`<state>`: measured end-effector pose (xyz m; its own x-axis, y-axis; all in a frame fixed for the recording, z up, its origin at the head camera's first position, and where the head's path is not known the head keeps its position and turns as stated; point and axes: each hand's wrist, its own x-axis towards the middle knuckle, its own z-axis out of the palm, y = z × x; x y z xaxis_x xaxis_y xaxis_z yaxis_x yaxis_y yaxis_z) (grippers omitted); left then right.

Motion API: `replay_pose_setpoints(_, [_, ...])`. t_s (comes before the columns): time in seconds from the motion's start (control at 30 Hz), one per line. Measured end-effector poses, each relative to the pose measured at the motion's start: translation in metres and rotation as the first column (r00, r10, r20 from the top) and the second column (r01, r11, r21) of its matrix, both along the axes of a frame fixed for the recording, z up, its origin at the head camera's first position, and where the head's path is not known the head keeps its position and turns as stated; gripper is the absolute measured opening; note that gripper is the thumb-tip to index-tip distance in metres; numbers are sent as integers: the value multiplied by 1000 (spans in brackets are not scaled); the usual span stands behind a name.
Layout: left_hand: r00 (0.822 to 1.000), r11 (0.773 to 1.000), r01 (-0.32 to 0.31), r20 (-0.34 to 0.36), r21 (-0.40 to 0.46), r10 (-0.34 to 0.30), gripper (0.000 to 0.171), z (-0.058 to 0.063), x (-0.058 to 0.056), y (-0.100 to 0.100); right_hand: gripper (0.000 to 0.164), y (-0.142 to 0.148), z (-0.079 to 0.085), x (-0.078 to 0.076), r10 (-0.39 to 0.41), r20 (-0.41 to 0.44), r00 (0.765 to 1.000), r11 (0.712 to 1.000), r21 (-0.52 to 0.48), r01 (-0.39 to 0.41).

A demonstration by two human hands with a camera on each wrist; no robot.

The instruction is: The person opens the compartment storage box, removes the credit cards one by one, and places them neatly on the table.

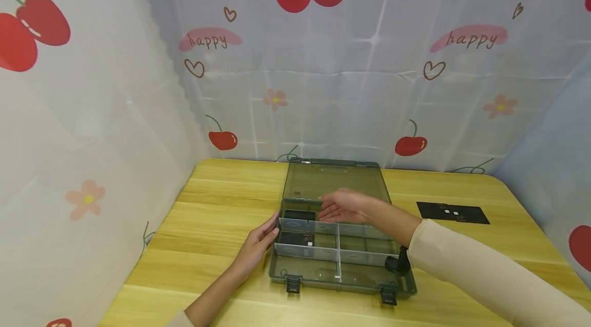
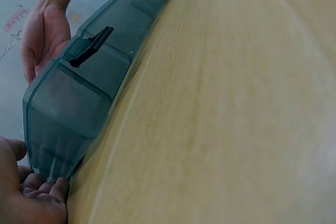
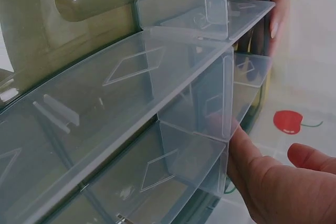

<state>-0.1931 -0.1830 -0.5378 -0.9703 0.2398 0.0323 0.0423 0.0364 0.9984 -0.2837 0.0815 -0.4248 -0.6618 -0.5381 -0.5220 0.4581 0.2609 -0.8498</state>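
Note:
A translucent green compartment box (image 1: 339,286) lies on the table with its lid (image 1: 341,178) swung back. My left hand (image 1: 258,242) rests against the box's left side, fingers extended along the wall and thumb near the rim. Over the back row is my right hand (image 1: 343,206), fingers loosely bent, with nothing visible in them. A black card marked VIP (image 1: 295,238) lies in the middle left compartment. Behind it, in the back left compartment, is another dark card-like piece (image 1: 299,215). Clear dividers (image 3: 131,72) split the box into rows.
Two black cards (image 1: 431,210) with small white squares lie partly overlapped on the table, right of the box. Two black latches (image 1: 293,285) stick out at the box's front. A black device (image 1: 398,264) hangs below the right wrist. Cherry-printed curtains (image 1: 323,85) surround the table.

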Motion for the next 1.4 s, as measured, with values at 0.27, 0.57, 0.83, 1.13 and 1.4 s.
replay_pose_setpoints(0.27, [1000,1000,-3,-3,1,3,56,1,-3,1,63,-10,0,-1,-17,10,1000,999,41,16])
replay_pose_setpoints(0.57, [1000,1000,-2,-8,-4,2,54,4,-4,3,65,-15,-1,-2,-22,12,1000,999,46,22])
replay_pose_setpoints(0.83, [1000,1000,-14,-7,-11,14,53,4,-3,3,64,-15,-6,-2,-50,17,999,999,1,50])
replay_pose_setpoints(1.13, [1000,1000,-8,15,-21,9,56,0,2,1,60,-16,-14,4,-76,-2,997,997,-10,76])
replay_pose_setpoints(1.4, [1000,1000,-5,12,-15,5,56,-1,2,2,59,-16,-15,6,-78,-5,997,997,-8,78])
